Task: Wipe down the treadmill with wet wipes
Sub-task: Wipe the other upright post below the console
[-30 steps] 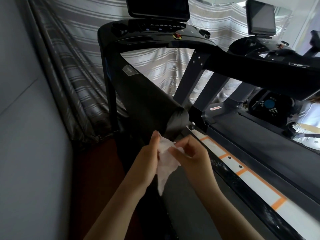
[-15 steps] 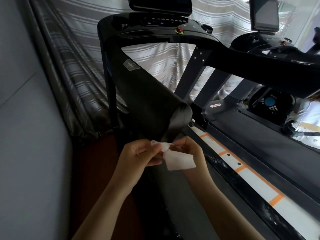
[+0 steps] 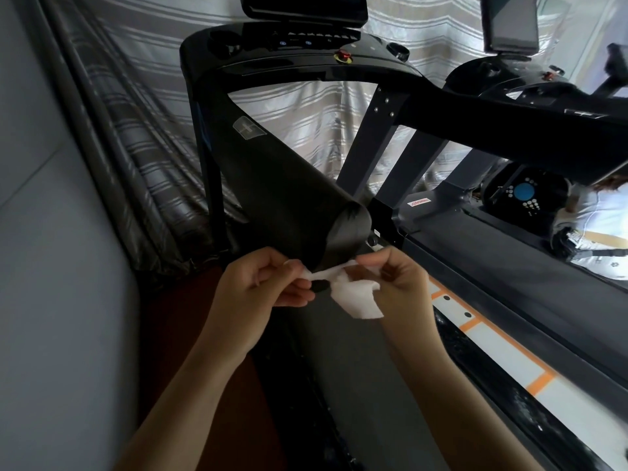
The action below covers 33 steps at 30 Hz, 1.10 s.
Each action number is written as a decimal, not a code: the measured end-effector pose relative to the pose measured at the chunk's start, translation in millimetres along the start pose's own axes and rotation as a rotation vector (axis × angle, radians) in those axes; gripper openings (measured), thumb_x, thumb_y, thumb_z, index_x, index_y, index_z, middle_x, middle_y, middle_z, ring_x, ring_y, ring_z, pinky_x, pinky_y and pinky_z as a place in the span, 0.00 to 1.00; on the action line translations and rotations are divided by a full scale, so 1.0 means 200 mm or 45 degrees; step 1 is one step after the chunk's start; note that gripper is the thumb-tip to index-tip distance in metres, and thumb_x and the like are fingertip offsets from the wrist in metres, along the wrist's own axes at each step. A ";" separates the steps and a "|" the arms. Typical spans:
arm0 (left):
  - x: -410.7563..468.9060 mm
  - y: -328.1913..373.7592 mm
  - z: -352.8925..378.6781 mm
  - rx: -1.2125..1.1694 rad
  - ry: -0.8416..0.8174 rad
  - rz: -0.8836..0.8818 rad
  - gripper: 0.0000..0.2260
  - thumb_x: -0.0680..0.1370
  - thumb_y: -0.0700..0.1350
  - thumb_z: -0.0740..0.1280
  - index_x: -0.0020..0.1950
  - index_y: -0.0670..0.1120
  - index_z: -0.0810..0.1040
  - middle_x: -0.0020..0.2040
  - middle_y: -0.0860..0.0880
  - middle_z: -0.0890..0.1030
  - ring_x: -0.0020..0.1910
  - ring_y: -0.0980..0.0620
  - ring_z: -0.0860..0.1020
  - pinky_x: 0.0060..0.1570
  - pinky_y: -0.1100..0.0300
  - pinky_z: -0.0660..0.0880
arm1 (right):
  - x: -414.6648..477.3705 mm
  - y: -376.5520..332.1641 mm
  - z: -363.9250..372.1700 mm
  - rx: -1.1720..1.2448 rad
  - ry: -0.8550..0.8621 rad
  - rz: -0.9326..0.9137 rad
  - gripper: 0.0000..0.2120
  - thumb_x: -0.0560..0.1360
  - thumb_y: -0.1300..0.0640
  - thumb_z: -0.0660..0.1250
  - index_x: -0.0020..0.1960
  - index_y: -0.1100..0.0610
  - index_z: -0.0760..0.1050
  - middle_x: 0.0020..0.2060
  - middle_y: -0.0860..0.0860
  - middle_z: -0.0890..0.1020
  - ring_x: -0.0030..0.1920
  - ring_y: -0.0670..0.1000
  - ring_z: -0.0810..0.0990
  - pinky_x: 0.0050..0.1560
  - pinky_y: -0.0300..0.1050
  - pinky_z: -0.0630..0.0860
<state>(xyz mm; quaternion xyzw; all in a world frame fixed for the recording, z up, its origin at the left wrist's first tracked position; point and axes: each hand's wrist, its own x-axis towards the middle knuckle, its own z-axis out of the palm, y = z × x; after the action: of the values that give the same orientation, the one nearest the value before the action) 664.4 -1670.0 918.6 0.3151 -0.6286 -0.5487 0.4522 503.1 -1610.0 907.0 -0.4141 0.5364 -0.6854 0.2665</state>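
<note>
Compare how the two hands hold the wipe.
The left hand pinches a thin, stretched corner of the wipe; the right hand pinches the end where its bulk hangs. The left hand shows left of the end of the handrail; the right hand, right of it. Both pinch with curled fingers, the wipe spanning between them.
</note>
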 end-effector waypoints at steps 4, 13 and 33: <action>0.01 0.06 0.02 0.031 -0.003 0.116 0.08 0.78 0.39 0.65 0.41 0.40 0.80 0.35 0.43 0.83 0.36 0.46 0.84 0.37 0.63 0.79 | 0.00 -0.08 -0.03 0.088 0.000 -0.052 0.11 0.72 0.76 0.66 0.42 0.61 0.77 0.29 0.44 0.82 0.30 0.41 0.80 0.34 0.32 0.76; 0.13 0.27 0.03 0.187 -0.017 0.351 0.06 0.77 0.44 0.66 0.43 0.43 0.80 0.35 0.46 0.83 0.33 0.51 0.82 0.35 0.64 0.79 | 0.10 -0.26 -0.06 0.045 0.076 -0.233 0.10 0.74 0.68 0.71 0.39 0.56 0.77 0.27 0.41 0.78 0.30 0.40 0.76 0.33 0.33 0.71; 0.12 0.29 -0.01 0.309 -0.253 0.160 0.10 0.73 0.46 0.69 0.38 0.40 0.80 0.28 0.46 0.79 0.26 0.52 0.76 0.28 0.64 0.73 | 0.12 -0.14 -0.13 -0.018 -0.076 -0.183 0.13 0.71 0.74 0.70 0.36 0.57 0.77 0.30 0.47 0.81 0.33 0.46 0.78 0.37 0.38 0.73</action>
<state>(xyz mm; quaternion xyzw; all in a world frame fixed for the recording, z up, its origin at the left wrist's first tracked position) 663.2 -1680.7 979.6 0.2715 -0.7504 -0.4678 0.3799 470.9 -1607.1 938.1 -0.4738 0.5018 -0.6863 0.2296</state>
